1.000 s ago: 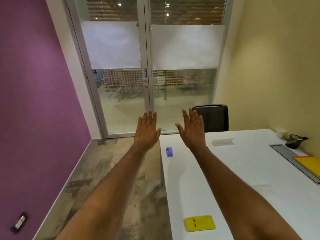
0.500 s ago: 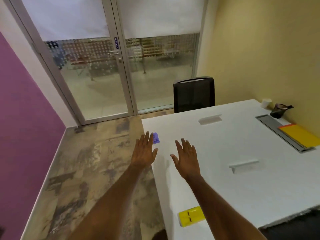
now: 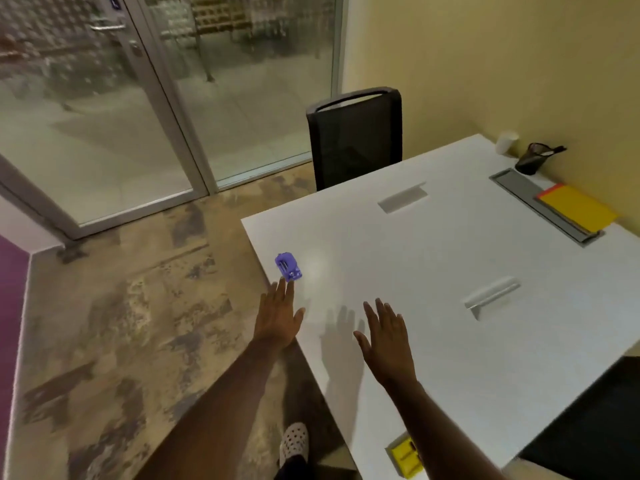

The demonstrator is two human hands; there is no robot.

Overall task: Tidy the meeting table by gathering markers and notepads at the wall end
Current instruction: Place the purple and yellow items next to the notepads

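A white surface [image 3: 450, 306] fills the right of the view, its far right end against a yellow wall [image 3: 485, 64]. Two shallow rectangular cut-outs show in its top, and one long grey metal tray [image 3: 519, 192] runs along the wall end. One black mesh-backed chair [image 3: 355, 136] stands at the far edge. On the tray lies one yellow notepad [image 3: 576, 209], flat, with a red-orange edge showing beneath it. Beside the tray's far end stands one dark mesh holder [image 3: 530, 161] with something black sticking out, and one small white cup [image 3: 506, 142] just past it.

Both hands are spread flat, fingers straight, holding nothing. The left hand [image 3: 278, 318] hovers over the surface's left edge, its fingertips just short of one small purple object [image 3: 288, 266] near the corner; what it is cannot be told. The right hand [image 3: 386, 336] hovers above the surface, casting a shadow. One small yellow object [image 3: 405, 457] lies at the near edge, partly hidden by the right forearm.
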